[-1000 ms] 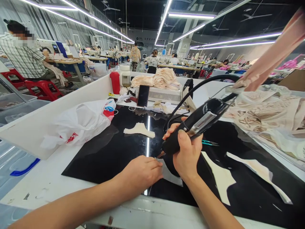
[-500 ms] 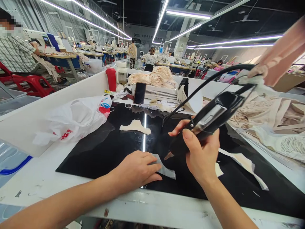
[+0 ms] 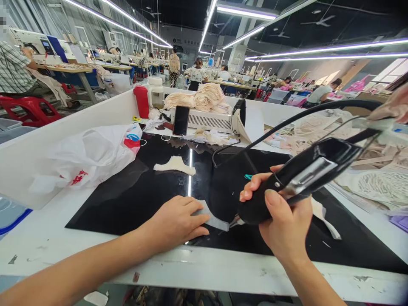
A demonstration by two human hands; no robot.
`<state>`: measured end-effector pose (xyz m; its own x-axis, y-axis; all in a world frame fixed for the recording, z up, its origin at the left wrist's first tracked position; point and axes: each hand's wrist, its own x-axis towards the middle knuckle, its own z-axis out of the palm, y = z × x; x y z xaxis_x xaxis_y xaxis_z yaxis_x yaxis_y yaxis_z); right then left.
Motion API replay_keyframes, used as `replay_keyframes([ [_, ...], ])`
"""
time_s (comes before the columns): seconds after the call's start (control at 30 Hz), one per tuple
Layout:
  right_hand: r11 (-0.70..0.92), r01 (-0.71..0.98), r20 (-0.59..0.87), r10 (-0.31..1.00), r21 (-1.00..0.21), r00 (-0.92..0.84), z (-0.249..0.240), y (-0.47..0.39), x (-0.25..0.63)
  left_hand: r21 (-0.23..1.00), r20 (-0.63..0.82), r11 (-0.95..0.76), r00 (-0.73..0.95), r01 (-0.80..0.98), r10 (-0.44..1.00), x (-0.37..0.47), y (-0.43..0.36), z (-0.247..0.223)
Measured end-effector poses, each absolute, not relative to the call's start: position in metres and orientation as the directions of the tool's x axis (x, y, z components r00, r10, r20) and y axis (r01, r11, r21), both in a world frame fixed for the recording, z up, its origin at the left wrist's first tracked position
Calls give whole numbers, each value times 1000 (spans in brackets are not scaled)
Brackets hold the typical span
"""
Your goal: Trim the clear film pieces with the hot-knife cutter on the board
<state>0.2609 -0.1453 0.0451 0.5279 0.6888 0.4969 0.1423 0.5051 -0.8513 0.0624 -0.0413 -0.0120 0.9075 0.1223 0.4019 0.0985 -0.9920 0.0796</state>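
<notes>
A white worktable [image 3: 47, 238] carries a glossy black mat [image 3: 134, 199]. On the mat lie a cream fabric piece [image 3: 174, 165] and a pale strip [image 3: 214, 220]; a white plastic bag [image 3: 86, 157] rests at its left edge, a fabric stack [image 3: 204, 98] farther back.

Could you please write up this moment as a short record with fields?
Left hand: flat on a pale fabric piece, pinning it to the black work surface.
Right hand: gripping a black corded cutting tool, tip at the fabric's right edge.
Nearby: white plastic bag, another fabric piece, phone, red bottle.
</notes>
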Motion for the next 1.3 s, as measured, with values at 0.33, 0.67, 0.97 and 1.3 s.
replay_keyframes([
  [0.33,544,163,530,633,-823,564,47,-141,261,60,385,-994,917,87,104,62,-40,-11],
  [0.67,540,159,525,639,-827,562,43,-141,259,53,369,-994,924,91,104,61,-40,-11],
  [0.97,532,161,521,646,-831,558,41,-142,258,44,359,-994,927,96,106,60,-39,-10],
  [1.3,525,137,497,642,-840,583,42,-142,255,40,363,-994,926,100,107,60,-40,-12],
])
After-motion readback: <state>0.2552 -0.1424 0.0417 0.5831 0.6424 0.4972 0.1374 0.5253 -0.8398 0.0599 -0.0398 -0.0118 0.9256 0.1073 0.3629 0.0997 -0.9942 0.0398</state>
